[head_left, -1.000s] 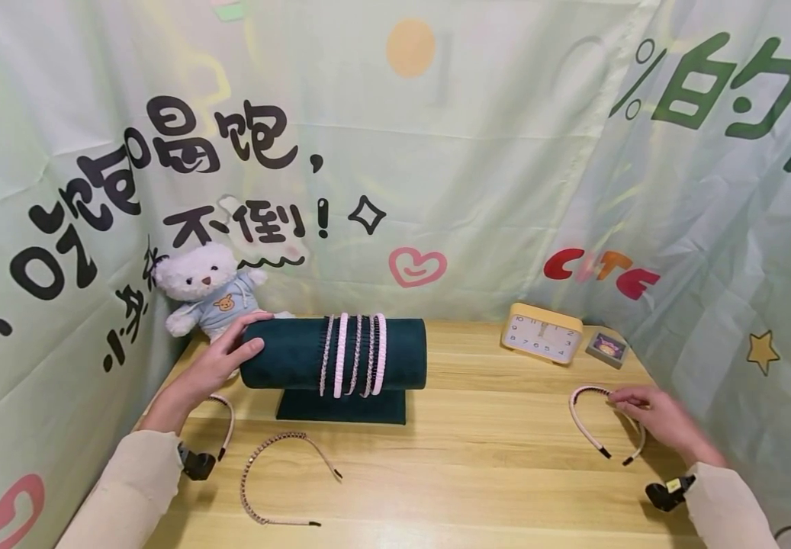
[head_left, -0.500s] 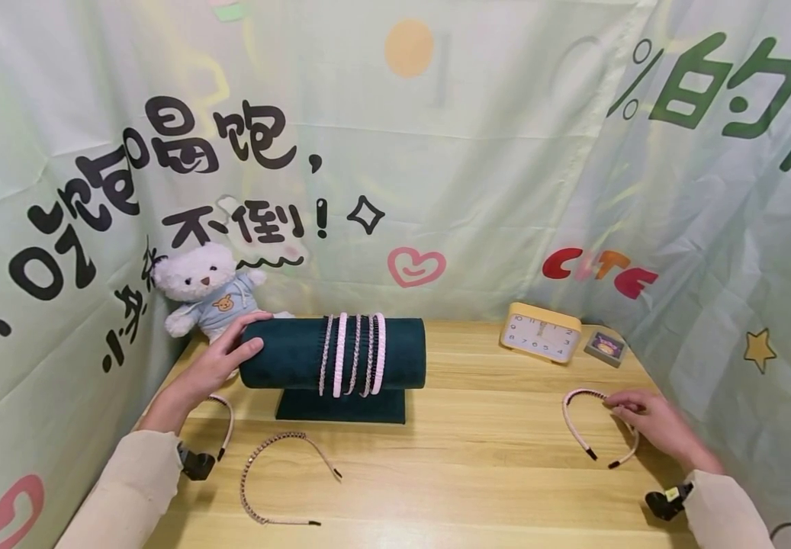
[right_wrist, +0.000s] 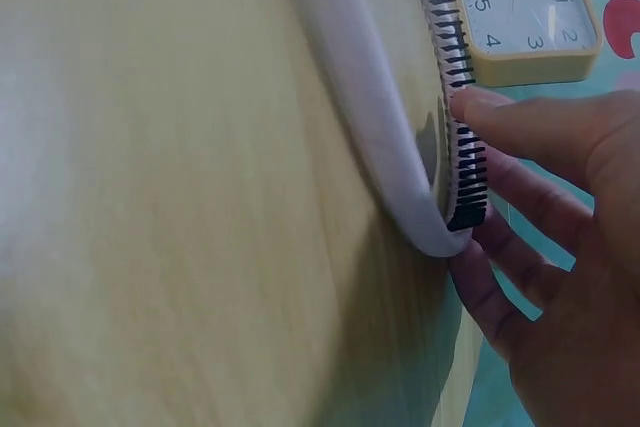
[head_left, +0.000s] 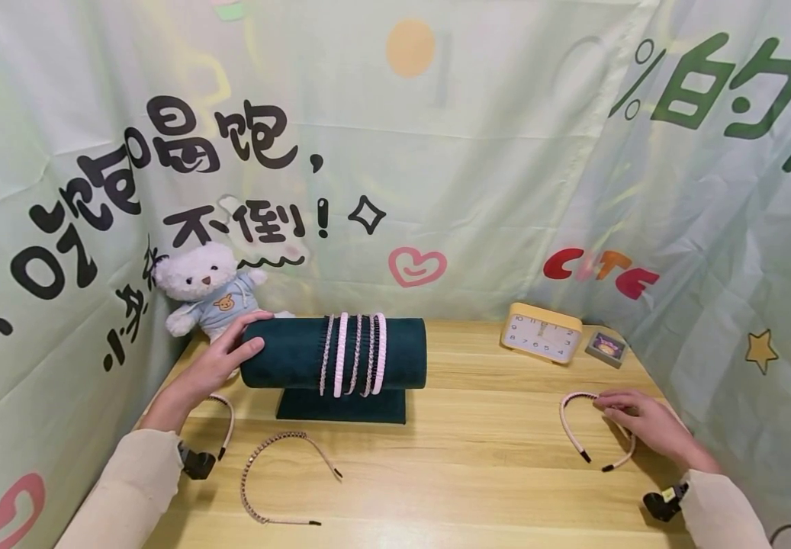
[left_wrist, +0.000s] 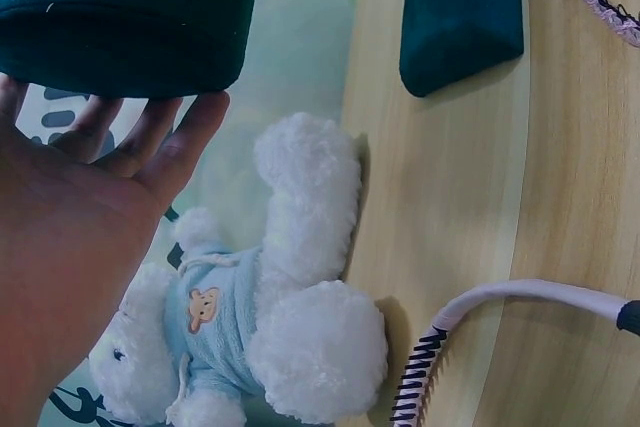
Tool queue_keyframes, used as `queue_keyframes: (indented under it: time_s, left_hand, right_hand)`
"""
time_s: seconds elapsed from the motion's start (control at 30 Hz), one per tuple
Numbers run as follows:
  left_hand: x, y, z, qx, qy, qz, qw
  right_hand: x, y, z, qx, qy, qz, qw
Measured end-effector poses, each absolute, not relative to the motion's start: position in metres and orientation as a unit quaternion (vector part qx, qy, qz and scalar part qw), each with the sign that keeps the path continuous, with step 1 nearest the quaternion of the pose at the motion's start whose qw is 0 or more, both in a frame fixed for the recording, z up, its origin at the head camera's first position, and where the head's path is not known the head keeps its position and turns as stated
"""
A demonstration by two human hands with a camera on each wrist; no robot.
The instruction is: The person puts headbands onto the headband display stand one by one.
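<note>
Headband (right_wrist: 372, 107): head frame's lower right; pinched by my right hand (head_left: 649, 425), thumb opposite fingers
Left hand (head_left: 219, 364): touching display roll (head_left: 287, 355), centre-left; I see fingers apart, tips seemingly hidden

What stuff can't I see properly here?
Head view: the leftmost headband, partly hidden by the left arm.
Head view: the picture on the small box, too small.
Left wrist view: the green roll, cut off by the top and left edges.
Right wrist view: the end of the held headband, blurred at the top edge.

The left hand (left_wrist: 75, 237) touches a green roll (left_wrist: 130, 17) near a plush bear (left_wrist: 225, 312).
</note>
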State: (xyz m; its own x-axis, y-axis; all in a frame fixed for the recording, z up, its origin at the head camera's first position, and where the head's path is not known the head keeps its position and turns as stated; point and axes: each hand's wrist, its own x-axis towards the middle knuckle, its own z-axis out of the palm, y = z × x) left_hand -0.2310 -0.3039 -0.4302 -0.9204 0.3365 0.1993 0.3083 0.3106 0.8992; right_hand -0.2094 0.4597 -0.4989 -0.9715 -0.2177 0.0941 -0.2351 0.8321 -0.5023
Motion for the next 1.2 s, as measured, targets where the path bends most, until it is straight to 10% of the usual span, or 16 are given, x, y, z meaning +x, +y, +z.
queue_keyframes:
  time_s: [0.47, 1.2]
  left_hand:
    - [-0.231, -0.305, -0.431, 0.203, 0.806, 0.555, 0.011]
    - [-0.232, -0.305, -0.432, 0.204, 0.805, 0.556, 0.011]
  right_hand:
    - [-0.203, 0.457, -0.494, 0.131, -0.949, 0.281, 0.053]
    - [-0.199, 0.458, -0.492, 0.143, -0.899, 0.411, -0.051]
